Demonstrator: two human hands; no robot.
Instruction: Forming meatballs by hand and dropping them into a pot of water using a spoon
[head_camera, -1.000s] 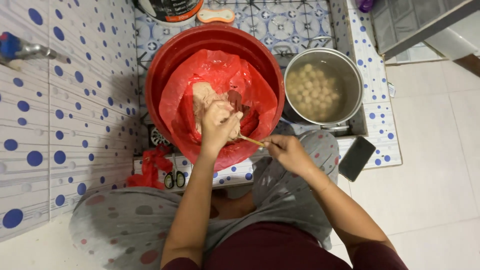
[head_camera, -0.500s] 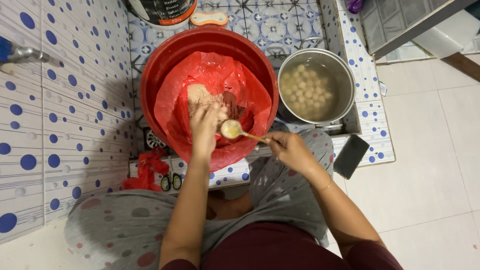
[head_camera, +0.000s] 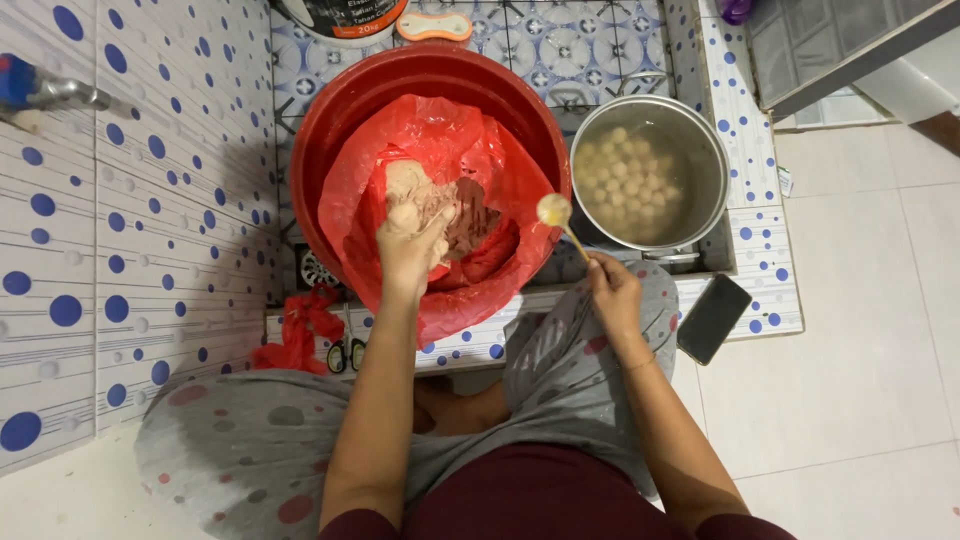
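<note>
While left hand fingers squeeze pinkish paste | right hand grips spoon carrying pale ball

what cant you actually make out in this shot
Head view only:
- Left hand: its palm is buried in the pinkish paste, so how much it holds is hidden.
- Red basin: its floor is covered by the red plastic liner.
- Pot: cloudy water hides its bottom and any lower balls.
- Bucket: cut off by the top edge.
- Right hand: closed around the spoon handle, hiding its end.
</note>
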